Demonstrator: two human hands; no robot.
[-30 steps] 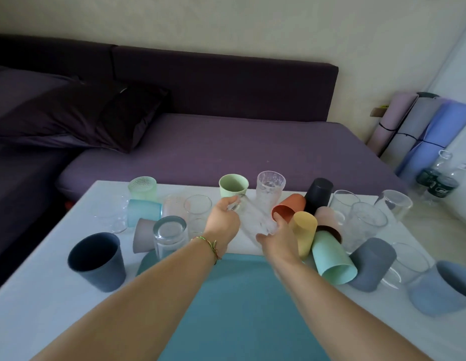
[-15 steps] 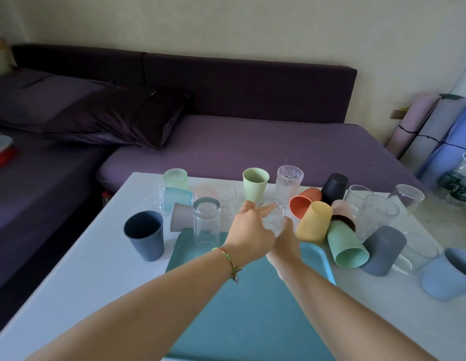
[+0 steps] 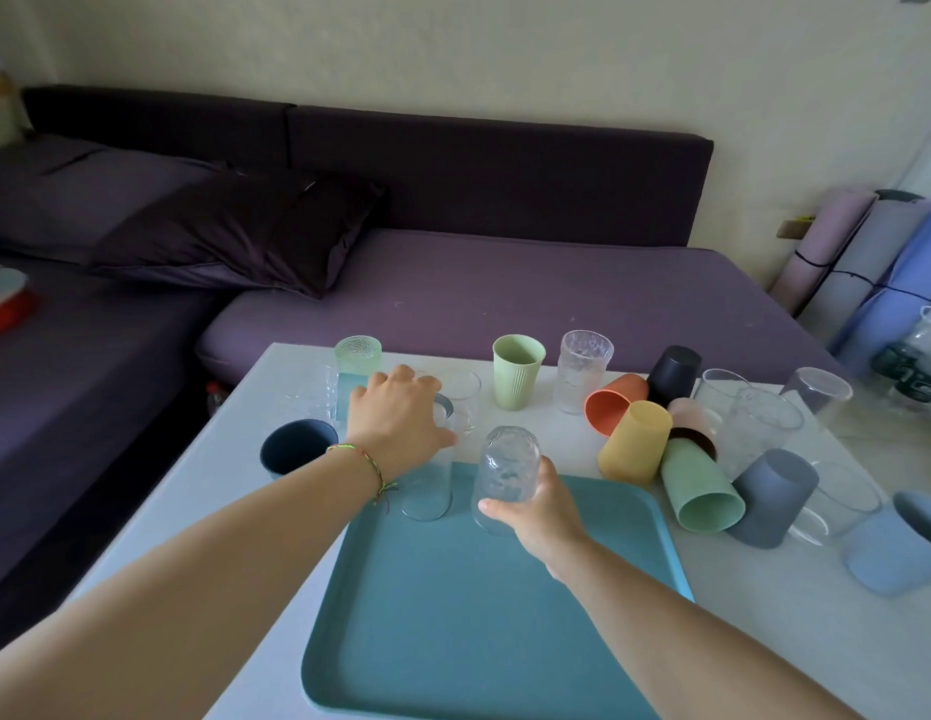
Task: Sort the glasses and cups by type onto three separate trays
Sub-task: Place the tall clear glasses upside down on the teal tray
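Right hand (image 3: 543, 511) grips an upturned textured glass (image 3: 506, 472) over the teal tray (image 3: 453, 615); left hand (image 3: 398, 420) spreads open above a tall glass (image 3: 427, 485)

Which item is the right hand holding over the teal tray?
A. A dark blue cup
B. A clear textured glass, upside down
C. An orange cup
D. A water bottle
B: the right hand grips a clear textured glass, its base up and its rim down at the far edge of the tray.
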